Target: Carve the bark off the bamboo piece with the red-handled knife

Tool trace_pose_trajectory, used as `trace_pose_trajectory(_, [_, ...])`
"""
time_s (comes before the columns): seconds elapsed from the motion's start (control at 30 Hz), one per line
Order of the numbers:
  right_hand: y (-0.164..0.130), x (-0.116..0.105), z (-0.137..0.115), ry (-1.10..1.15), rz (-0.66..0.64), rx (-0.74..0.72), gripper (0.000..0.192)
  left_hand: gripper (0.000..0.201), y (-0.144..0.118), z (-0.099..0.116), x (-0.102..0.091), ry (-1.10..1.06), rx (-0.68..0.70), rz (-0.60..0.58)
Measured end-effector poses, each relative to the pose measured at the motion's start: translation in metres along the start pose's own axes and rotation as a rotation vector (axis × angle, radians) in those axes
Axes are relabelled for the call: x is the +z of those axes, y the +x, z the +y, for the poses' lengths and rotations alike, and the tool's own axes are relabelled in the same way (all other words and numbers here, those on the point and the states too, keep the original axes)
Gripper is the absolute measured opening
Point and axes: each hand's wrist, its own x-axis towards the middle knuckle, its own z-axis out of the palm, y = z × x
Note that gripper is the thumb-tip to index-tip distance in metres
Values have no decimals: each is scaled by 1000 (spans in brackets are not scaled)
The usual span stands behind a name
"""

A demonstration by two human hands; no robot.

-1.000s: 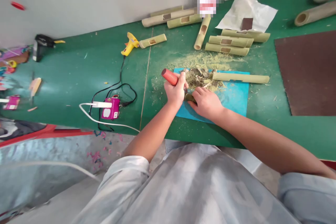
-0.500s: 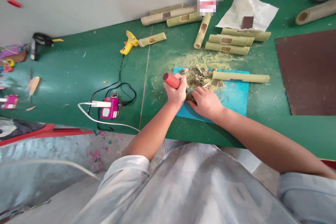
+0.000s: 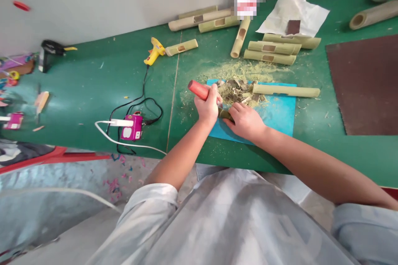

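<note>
- A tool with a round red handle (image 3: pixel 199 90) is held tight in the left hand (image 3: pixel 207 107).
- A small green bamboo piece (image 3: pixel 226 114) is pinned down under the right hand (image 3: pixel 245 121), just beside the left hand.
- Both rest on the blue mat (image 3: pixel 278 114).

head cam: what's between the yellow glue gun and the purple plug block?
Head view: only the black cord, which runs from the yellow glue gun down across bare green table and loops beside the purple plug block. Nothing else lies there.
</note>
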Motion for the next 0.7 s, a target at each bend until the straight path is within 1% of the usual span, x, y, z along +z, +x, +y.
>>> trace_pose_trajectory(0.13, [-1,0,0,-18,-1,13,25,50,-1,1,-1,65,26,-37])
trace_pose_trajectory(0.33, [-3,-3,0,-39,26,33,24,46,-3,0,-2,53,34,-40])
trace_pose_trajectory(0.47, [-3,-4,0,-40,25,15,20,45,-4,1,-3,70,65,-68])
trace_pose_trajectory(0.7, [-3,-1,1,-43,32,9,20,40,-4,-3,-4,82,87,-101])
